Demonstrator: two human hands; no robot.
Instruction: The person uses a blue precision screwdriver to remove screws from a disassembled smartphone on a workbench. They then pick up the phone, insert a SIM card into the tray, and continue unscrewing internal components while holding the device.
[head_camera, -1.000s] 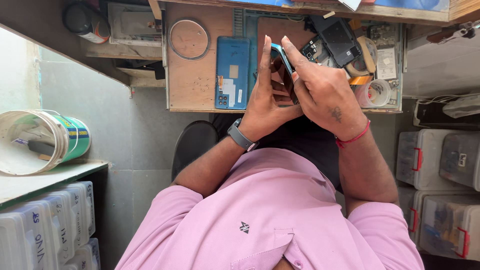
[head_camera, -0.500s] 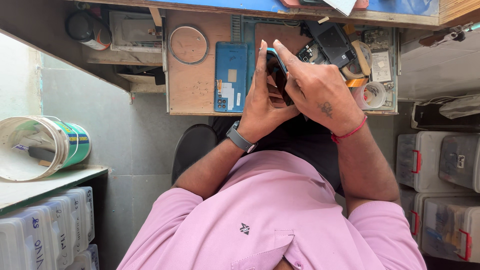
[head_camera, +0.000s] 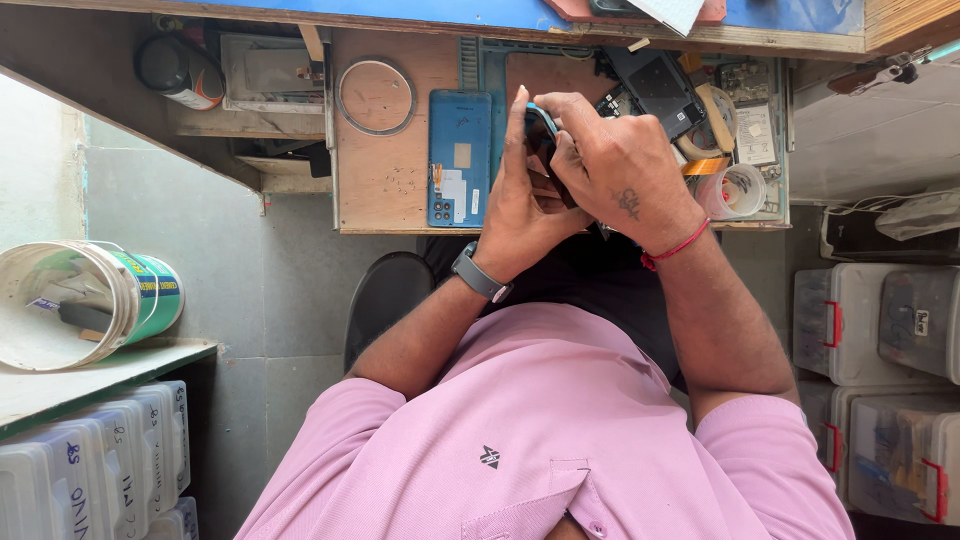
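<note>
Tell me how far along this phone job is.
Done: a blue rectangular phone back cover lies off on the wooden board. In hand: the left hand and right hand both grip the dark blue-edged phone body, fingers at its edge. Left: cover not refitted; loose parts and tape rolls lie beside.

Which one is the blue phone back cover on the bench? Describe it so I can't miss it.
Start at the wooden bench above the hands. Right of the round metal ring, just beside the left hand, lies the blue phone back cover. It is the only flat blue rectangle there, with pale stickers.
</note>
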